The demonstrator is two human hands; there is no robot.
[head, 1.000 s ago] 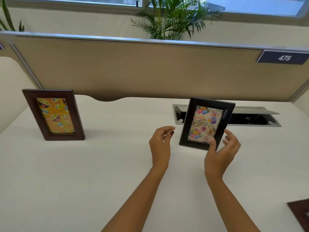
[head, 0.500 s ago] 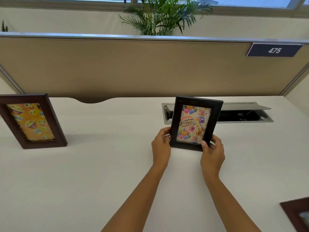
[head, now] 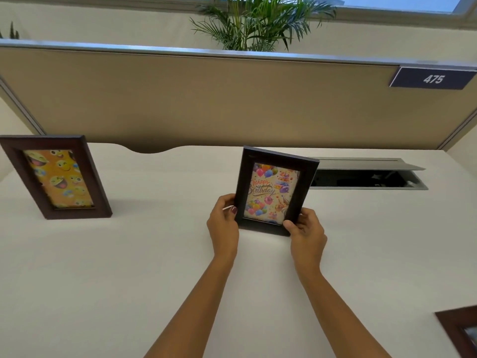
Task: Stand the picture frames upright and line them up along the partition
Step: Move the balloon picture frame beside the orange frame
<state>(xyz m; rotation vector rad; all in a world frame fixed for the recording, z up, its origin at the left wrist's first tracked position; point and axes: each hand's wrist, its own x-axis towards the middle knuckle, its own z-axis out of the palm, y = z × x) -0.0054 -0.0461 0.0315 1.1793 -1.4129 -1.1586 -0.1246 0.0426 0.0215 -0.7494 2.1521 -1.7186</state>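
The person is holding the black frame upright on the white bench, both arms reaching forward from the near edge; the left hand is gripping the frame's lower left side, fingers curled round the edge with the thumb on the front, while the right hand is clasping the lower right corner, thumb pressing on the front moulding; the frame is showing a "Happy Birthday" card with balloons, and its bottom edge is sitting on or just above the bench, though I cannot tell which; it is tilting slightly, its top leaning away towards the beige partition but standing well short of it. Directly behind the black frame, to its right, a cable hatch set into the bench is lying open with its lid raised. Well to the left of the black frame, a brown frame with yellow smiling faces on orange is standing by itself, leaning back, nearer the partition's curved cut-out. Far to the right of the black frame, at the near corner, a second brown frame is showing only one corner and appears to be lying flat. A dark plate reading 475 is hanging on the partition's upper right; a palm plant is rising behind the partition.
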